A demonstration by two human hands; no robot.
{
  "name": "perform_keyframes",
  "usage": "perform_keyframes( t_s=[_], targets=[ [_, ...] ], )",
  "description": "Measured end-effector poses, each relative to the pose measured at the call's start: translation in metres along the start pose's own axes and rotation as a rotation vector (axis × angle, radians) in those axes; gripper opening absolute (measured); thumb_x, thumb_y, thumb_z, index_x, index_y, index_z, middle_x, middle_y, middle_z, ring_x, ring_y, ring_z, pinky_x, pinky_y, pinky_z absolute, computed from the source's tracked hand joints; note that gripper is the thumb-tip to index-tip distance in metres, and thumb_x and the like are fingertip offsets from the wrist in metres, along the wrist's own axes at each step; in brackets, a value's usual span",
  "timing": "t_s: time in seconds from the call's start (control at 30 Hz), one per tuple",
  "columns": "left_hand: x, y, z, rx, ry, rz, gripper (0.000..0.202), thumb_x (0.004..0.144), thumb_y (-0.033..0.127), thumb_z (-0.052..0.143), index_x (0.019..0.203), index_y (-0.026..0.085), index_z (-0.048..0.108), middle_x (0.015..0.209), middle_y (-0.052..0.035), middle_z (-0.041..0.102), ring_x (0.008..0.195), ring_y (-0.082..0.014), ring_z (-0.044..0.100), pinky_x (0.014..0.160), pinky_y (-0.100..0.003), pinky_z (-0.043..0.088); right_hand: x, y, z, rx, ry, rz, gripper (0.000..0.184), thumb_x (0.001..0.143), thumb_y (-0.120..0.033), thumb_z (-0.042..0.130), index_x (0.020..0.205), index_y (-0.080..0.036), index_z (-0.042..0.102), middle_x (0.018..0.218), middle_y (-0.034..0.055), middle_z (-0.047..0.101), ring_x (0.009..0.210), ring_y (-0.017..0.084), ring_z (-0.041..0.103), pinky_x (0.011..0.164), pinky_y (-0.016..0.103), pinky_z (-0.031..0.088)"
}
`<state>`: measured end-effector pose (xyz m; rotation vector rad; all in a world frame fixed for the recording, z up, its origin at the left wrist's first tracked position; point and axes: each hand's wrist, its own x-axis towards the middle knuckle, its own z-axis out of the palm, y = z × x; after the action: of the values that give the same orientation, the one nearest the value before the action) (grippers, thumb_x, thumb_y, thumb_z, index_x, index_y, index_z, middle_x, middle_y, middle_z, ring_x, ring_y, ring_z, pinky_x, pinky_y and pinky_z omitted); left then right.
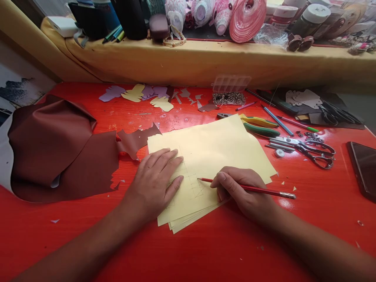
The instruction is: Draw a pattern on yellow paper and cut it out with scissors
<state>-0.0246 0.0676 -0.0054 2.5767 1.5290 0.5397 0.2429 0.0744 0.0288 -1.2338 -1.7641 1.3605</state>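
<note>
A small stack of pale yellow paper sheets (211, 150) lies on the red table (205, 250). My left hand (155, 182) rests flat on the stack's left part, fingers stretched out, holding nothing. My right hand (239, 188) is closed round a red pencil (264, 190) with an eraser end pointing right. The pencil's tip touches the top sheet beside faint pencilled lines (194, 184) drawn between the two hands.
A brown leather piece (58, 152) with cut edges lies left. Scissors (311, 149), green-yellow pliers (258, 125), pencils and small metal parts lie right, with a dark phone (364, 164) at the edge. Paper cut-outs (138, 94) sit behind, below a cluttered yellow shelf (205, 58).
</note>
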Motion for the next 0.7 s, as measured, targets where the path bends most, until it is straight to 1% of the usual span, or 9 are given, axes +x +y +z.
perform_keyframes(
  t_s=[0.27,0.7],
  targets=[
    [-0.0003,-0.0001,-0.0003,0.002,0.003,-0.003,0.039,0.111,0.035,0.046,0.143,0.018,0.060,0.152,-0.0137,0.063,0.144,-0.0353,0.052,0.117,-0.060,0.041,0.0020,-0.0037,0.0012,-0.069,0.000,-0.004,0.042,0.110,-0.037,0.052,0.079,-0.020,0.074,0.058,-0.0010,0.068,0.053,0.014,0.061,0.054,0.026,0.046],
    [-0.0007,0.0002,0.0005,-0.003,-0.002,-0.013,0.039,0.111,0.036,0.044,0.144,0.021,0.059,0.153,-0.0124,0.062,0.145,-0.0343,0.052,0.119,-0.059,0.040,0.0012,-0.0032,0.0006,-0.096,0.002,0.008,0.041,0.110,-0.037,0.051,0.078,-0.021,0.072,0.057,-0.0012,0.068,0.052,0.014,0.062,0.054,0.026,0.046]
  ],
)
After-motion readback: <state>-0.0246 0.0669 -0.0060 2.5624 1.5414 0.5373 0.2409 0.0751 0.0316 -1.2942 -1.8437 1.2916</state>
